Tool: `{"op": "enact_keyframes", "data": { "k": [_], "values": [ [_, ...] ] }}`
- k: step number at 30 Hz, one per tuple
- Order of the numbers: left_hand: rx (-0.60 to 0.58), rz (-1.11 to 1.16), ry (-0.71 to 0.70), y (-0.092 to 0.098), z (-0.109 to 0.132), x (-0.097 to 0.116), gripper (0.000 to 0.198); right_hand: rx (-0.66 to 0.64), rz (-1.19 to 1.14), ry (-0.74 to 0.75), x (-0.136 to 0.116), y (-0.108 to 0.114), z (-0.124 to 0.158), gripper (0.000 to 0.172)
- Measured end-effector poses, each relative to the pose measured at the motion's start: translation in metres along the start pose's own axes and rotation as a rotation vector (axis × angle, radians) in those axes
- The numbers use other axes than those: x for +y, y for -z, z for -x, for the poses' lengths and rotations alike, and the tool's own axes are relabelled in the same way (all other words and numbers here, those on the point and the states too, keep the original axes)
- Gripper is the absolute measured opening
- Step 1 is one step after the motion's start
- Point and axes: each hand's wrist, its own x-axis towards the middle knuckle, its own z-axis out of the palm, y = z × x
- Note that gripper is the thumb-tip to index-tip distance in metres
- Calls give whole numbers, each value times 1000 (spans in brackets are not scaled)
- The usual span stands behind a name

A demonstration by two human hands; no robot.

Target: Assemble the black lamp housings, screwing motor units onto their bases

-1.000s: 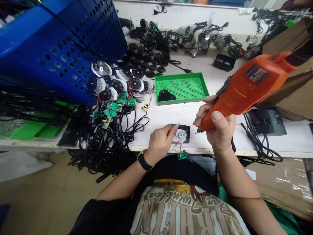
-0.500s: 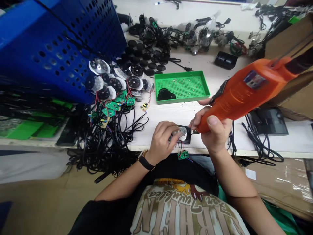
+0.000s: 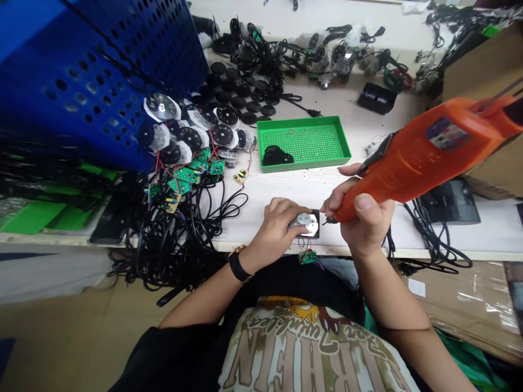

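Near the table's front edge, my left hand [image 3: 278, 224] grips a small motor assembly [image 3: 303, 219], its thumb and fingers on either side of the round grey motor. The motor sits on a bright plate over a black square housing [image 3: 315, 223]. Red and dark wires run from it to a small green circuit board [image 3: 307, 257] at the table edge. My right hand [image 3: 363, 218] is wrapped round an orange power screwdriver [image 3: 425, 158]. The tool's tip points left, just right of the housing and apart from it.
A green perforated tray [image 3: 304, 167] holds small screws and black discs. Motors with boards [image 3: 224, 136] and tangled black cables [image 3: 196, 218] lie left, beside a blue crate [image 3: 102, 71]. Cardboard boxes [image 3: 486, 71] stand right.
The screwdriver and my right hand have moved slightly right, away from the housing. My left hand has shifted a little, and more of the bright plate and the motor's top shows.
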Motion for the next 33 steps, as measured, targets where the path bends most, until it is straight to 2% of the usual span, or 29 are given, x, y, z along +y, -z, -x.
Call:
{"op": "enact_keyframes", "data": {
  "k": [4,9,14,17,23,27,29,31,33],
  "values": [
    [56,-82,13,-5,-2,1,24,32,8,2,-2,-1,0,38],
    [3,-165,-26,-1,-7,5,22,39,-59,24,0,-8,0,36],
    [-83,0,-118,4,-14,-4,15,60,18,47,6,-15,3,44],
    [-78,60,-141,1,-13,-10,16,45,56,64,13,-13,6,45],
    [68,88,-101,-10,-3,-14,17,9,97,80,24,-8,12,37],
    [113,76,-115,-16,3,-15,22,-21,61,103,27,-7,14,27],
    [198,61,-110,-19,9,-13,29,-22,31,131,28,-7,13,21],
    [340,0,-131,-21,18,-11,29,-18,12,146,27,-7,13,17],
    [418,-104,-232,-24,27,-8,25,-17,7,150,26,-7,12,15]
  ]
}}
